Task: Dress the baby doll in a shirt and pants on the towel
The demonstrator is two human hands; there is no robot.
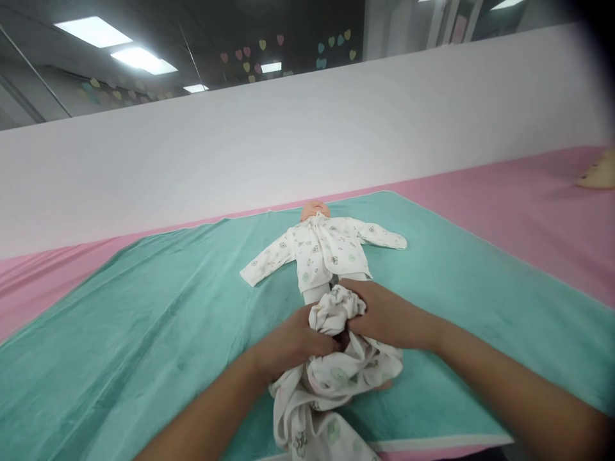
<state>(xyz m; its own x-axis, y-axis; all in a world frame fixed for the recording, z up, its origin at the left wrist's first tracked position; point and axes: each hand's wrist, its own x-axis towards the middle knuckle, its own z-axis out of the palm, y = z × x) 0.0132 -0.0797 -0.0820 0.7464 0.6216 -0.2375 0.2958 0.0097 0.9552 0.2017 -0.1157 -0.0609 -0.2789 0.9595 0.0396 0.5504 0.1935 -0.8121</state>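
Note:
A baby doll (315, 209) lies on its back, its head toward the wall. It wears a white printed jacket (346, 250) with both sleeves spread out. Over its lower end, my left hand (302, 342) and my right hand (384, 315) grip bunched white printed baby pants (331, 378) from either side. The gathered cloth is crumpled between my thumbs, and a dark gap shows in its folds. Loose fabric hangs down toward me. A bit of the doll's skin peeps out under the cloth at the right; its legs are mostly hidden.
A teal blanket (158, 320) lies beneath the doll, over a pink sheet (519, 198). A low white wall (288, 153) runs along the back, with dark glass and heart stickers above. At the far right edge sits a pale yellow object (600, 173), partly cut off.

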